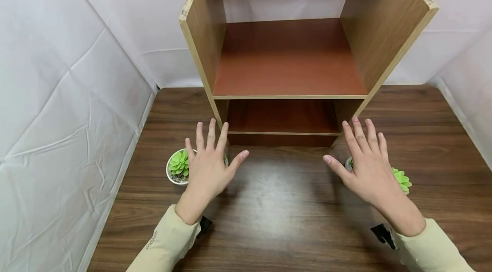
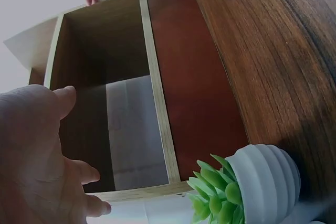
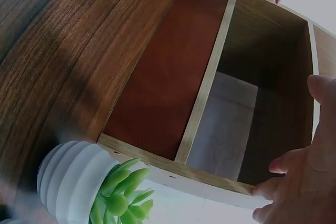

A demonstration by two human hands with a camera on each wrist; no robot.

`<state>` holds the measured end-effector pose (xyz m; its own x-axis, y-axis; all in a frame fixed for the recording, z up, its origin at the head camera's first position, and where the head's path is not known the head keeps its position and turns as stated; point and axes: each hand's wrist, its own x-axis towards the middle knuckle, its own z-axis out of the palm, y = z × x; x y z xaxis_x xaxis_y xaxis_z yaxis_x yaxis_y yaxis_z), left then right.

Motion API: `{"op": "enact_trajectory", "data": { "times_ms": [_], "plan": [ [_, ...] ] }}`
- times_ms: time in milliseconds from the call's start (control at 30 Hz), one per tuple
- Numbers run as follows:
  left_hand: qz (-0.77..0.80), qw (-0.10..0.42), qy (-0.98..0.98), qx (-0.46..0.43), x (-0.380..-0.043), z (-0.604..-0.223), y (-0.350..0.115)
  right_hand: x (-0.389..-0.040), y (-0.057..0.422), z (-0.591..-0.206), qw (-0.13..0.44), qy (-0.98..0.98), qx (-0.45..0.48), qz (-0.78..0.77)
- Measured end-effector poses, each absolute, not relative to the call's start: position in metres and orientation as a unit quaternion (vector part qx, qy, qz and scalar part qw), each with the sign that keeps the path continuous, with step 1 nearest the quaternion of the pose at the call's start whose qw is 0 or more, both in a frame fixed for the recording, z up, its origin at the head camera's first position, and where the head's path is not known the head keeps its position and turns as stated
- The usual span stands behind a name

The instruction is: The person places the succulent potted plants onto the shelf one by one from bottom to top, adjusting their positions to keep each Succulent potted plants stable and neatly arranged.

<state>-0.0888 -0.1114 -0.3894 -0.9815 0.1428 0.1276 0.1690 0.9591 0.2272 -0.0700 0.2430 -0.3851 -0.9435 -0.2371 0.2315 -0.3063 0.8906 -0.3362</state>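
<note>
A person's two bare hands reach out, palms down, above a dark wood-grain worktop [image 1: 269, 208], on either side of the front of a wooden shelf unit [image 1: 290, 60]. The left hand [image 1: 207, 171] has its fingers [image 1: 211, 135] spread, the thumb angled inward; the right hand [image 1: 370, 174] mirrors it, fingers likewise fanned apart.

Beneath the left hand, partly covered by it in the head view, stands a green succulent [image 1: 179, 162] in a white ribbed pot [image 2: 268, 184]. A second succulent [image 1: 402, 181], also in a white ribbed pot [image 3: 73, 182], stands under the right hand, mostly hidden from above. Another pale rim shows beside each hand, too covered to identify.

The unit stands upright toward the back of the worktop, between the two plants, its side panels and top shelf in light wood, the boards below reddish brown. A red-brown panel closes the base.

Pale yellow-green sleeves cover both forearms, the left sleeve [image 1: 165, 240] bearing small dark lettering too faint to read. A black piece [image 1: 383, 235] shows by each cuff. White creased sheeting [image 1: 69, 114] surrounds the scene.
</note>
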Motion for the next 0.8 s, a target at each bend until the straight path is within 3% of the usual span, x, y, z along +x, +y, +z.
{"op": "enact_trajectory", "data": {
  "times_ms": [300,500,800],
  "plan": [
    [-0.111,0.087,-0.986,-0.086,-0.091,-0.388,-0.113,-0.078,0.247,-0.377,0.265,-0.893,0.091,0.353],
    [-0.108,0.083,-0.987,-0.089,-0.092,-0.388,-0.113,-0.089,0.253,-0.366,0.25,-0.884,0.042,0.393],
    [-0.113,0.083,-0.986,-0.091,-0.093,-0.385,-0.115,-0.104,0.252,-0.36,0.25,-0.85,0.045,0.461]
  ]
}}
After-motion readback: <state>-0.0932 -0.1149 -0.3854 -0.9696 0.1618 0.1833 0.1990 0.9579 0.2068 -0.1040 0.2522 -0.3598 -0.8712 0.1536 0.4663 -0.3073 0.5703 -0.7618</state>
